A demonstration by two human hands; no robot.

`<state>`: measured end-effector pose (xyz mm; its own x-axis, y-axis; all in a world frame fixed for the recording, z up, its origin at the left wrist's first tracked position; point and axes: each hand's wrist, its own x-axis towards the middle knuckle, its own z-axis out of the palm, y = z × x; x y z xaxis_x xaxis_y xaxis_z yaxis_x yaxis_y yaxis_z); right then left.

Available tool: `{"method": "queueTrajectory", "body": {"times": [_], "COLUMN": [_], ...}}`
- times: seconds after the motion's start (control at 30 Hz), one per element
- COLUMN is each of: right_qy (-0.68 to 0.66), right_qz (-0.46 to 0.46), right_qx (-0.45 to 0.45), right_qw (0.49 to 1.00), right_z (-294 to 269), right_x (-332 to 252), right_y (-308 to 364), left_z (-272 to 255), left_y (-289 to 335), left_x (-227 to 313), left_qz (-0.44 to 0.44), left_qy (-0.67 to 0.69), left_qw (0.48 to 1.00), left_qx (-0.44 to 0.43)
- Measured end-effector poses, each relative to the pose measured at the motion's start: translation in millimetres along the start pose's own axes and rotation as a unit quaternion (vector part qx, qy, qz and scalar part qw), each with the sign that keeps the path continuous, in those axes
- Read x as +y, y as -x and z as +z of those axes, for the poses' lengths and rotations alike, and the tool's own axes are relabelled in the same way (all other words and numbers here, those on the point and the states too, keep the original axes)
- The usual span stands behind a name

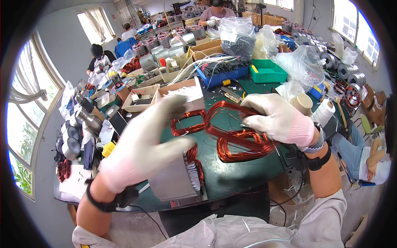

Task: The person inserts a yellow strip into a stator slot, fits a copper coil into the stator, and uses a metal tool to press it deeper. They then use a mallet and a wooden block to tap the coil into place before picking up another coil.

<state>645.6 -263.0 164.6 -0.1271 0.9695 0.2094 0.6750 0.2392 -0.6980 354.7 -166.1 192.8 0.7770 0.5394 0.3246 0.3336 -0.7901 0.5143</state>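
My right hand (277,118), in a white knitted glove, is closed on a coil of reddish copper wire (215,128), lifted above the green table. Another copper wire bundle (231,155) lies below it. My left hand (144,142), gloved too and slightly blurred, hovers with thumb and fingers apart and nothing between them. Beneath and beside that hand stands a grey metal motor stator (171,182) near the front edge. White slot liners (192,177) and some copper windings (199,167) show at its right end. A flat copper coil (175,127) rests farther back.
Behind my hands are a box of white slips (191,96), a blue tray of dark strips (215,78) and a green tray (269,74). White thread spools (322,113) stand at right. Metal cylinders (71,144) line the left. Other people (217,14) sit farther off.
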Motion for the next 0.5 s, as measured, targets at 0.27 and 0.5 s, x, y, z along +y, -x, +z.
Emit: {"method": "queueTrajectory", "body": {"times": [0.27, 0.5], "right_qy": [-0.124, -0.155], "right_qz": [0.064, 0.069], "right_qx": [-0.024, -0.007], "right_qw": [0.99, 0.985], "right_z": [-14.7, -24.0], "right_x": [-7.7, 18.4], "right_y": [5.9, 8.6], "left_z": [56.1, 78.9], "left_y": [-74.3, -94.5], "left_x": [-14.7, 1.8], "left_qz": [-0.053, -0.046], "left_qy": [0.219, 0.215], "left_qw": [0.955, 0.969], "left_qx": [-0.194, -0.111]}}
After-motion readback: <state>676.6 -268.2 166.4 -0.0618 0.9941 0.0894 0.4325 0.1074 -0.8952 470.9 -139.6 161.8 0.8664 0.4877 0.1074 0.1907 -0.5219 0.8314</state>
